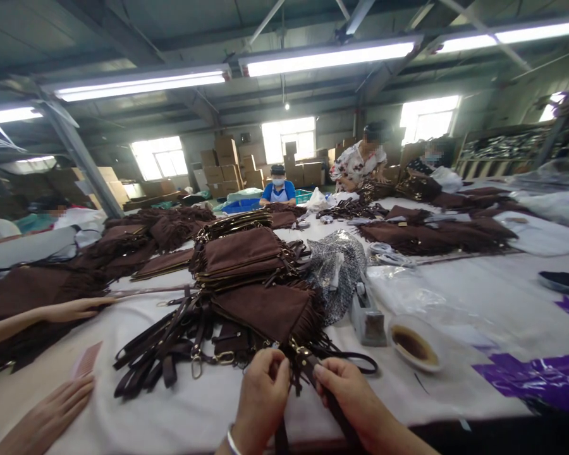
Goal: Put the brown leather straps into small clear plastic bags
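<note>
Right-hand grip (344, 387) pinches a brown strap (307, 363); left-hand grip (264, 384) is narrow, its contents unclear.

A factory workshop: tube lights (332, 60), cardboard boxes (226, 151), co-workers (278, 191), and a worktable (507, 281) (stacked with fringed brown bags (244, 251)).

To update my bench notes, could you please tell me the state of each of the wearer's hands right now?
Left hand: closed in a pinch; whether it holds anything cannot be told.
Right hand: closed, holding a studded brown strap.
</note>
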The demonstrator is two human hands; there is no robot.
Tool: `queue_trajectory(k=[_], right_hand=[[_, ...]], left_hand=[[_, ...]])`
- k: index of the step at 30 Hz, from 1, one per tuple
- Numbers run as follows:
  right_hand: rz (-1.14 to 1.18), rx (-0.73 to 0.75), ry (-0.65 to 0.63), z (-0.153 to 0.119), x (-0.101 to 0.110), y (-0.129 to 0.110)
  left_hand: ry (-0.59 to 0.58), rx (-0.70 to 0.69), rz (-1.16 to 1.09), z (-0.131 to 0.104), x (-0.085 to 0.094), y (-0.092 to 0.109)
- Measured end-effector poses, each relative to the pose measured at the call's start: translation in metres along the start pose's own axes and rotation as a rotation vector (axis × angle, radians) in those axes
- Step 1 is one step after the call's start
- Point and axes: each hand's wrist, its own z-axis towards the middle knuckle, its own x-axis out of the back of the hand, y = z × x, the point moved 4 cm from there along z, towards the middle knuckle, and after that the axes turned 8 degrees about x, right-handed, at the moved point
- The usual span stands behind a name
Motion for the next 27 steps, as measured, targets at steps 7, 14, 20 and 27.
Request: queue_trajectory(k=[7, 14, 20, 27], right_hand=[[-0.070, 0.018, -0.002, -0.002, 0.002, -0.009], [-0.175, 0.038, -0.014, 0.000, 0.008, 0.004], [-0.205, 0.022, -0.013, -0.001, 0.010, 0.002], [-0.204, 0.042, 0.050, 0.010, 0.018, -0.001]], left_hand=[[0.156, 0.010, 0.186, 0.049, 0.031, -0.042], [0.025, 0.139, 0.011, 0.051, 0.010, -0.053], [-0.101, 0.222, -0.221, 0.063, 0.018, -0.044], [-0.175, 0.154, -0.432, 0.090, 0.022, -0.019]])
